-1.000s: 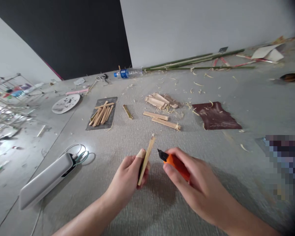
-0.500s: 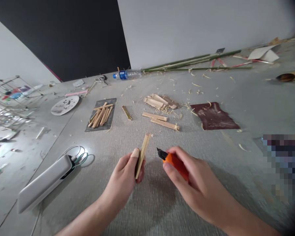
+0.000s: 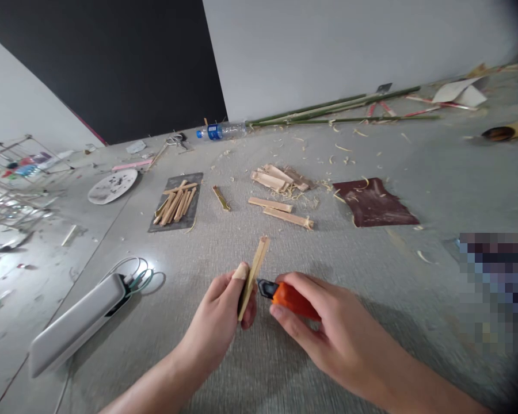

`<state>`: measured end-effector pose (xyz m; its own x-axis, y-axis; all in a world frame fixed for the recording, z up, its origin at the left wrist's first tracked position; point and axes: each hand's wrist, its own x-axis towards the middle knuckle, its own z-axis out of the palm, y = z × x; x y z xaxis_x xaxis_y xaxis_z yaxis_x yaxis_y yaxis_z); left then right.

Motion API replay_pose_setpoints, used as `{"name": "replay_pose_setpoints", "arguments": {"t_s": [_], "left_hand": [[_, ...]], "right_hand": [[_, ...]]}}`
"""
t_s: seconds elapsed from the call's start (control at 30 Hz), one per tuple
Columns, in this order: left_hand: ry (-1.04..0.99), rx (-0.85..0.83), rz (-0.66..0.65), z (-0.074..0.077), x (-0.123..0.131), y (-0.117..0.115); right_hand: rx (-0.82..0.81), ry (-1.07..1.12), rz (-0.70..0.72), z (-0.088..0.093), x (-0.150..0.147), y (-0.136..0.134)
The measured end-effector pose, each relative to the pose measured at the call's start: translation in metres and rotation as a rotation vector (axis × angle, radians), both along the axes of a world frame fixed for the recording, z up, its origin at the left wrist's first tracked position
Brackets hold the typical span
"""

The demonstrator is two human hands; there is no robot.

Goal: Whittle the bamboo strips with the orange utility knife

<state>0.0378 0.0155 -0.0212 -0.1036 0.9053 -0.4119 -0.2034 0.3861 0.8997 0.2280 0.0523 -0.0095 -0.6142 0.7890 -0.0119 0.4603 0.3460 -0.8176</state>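
My left hand (image 3: pixel 227 305) is closed round a split bamboo strip (image 3: pixel 254 276), tilted with its far end up and to the right. A bandage covers the thumb, which presses on the strip's left side. In my right hand (image 3: pixel 328 322) is an orange utility knife (image 3: pixel 291 299). The knife's dark head points left, beside the strip's right edge; whether the blade touches it I cannot tell. Beyond my hands lie two loose bamboo strips (image 3: pixel 287 218) and a heap of flat strips (image 3: pixel 280 178) among curly shavings.
Several short sticks (image 3: pixel 179 204) rest on a dark grey sheet at left. Brown sandpaper (image 3: pixel 375 204) lies to the right. A white power bank (image 3: pixel 80 325) with cables is at near left. Long green bamboo poles (image 3: pixel 332 112) and a plastic bottle (image 3: pixel 224 131) lie along the wall.
My right hand has moved left and slightly down, bringing the utility knife's head up to the bamboo strip. My left hand keeps its hold, nearly still.
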Motion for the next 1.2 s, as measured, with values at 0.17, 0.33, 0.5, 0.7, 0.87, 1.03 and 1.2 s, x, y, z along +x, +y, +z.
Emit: {"name": "replay_pose_setpoints", "arguments": {"t_s": [0.17, 0.33, 0.5, 0.7, 0.87, 1.03, 1.2], "left_hand": [[-0.068, -0.007, -0.029, 0.000, 0.002, 0.000], [-0.051, 0.007, -0.043, 0.001, 0.002, -0.002], [-0.222, 0.016, -0.013, 0.011, 0.005, 0.000], [-0.284, -0.023, -0.035, 0.010, 0.007, -0.007], [-0.347, -0.050, -0.169, 0.007, 0.010, -0.020], [-0.337, -0.038, -0.062, 0.011, 0.007, -0.008], [-0.322, -0.072, -0.054, 0.004, 0.004, -0.001]], "right_hand": [[-0.010, -0.007, 0.012, -0.001, -0.001, -0.001], [0.033, -0.030, 0.012, 0.000, 0.002, -0.001], [0.087, -0.051, -0.015, 0.003, -0.004, -0.005], [0.212, -0.104, -0.156, -0.002, 0.011, 0.014], [0.395, -0.230, -0.665, 0.003, 0.037, 0.051], [0.312, -0.062, -0.423, 0.005, 0.021, 0.035], [0.251, -0.019, -0.298, 0.000, 0.011, 0.019]]}}
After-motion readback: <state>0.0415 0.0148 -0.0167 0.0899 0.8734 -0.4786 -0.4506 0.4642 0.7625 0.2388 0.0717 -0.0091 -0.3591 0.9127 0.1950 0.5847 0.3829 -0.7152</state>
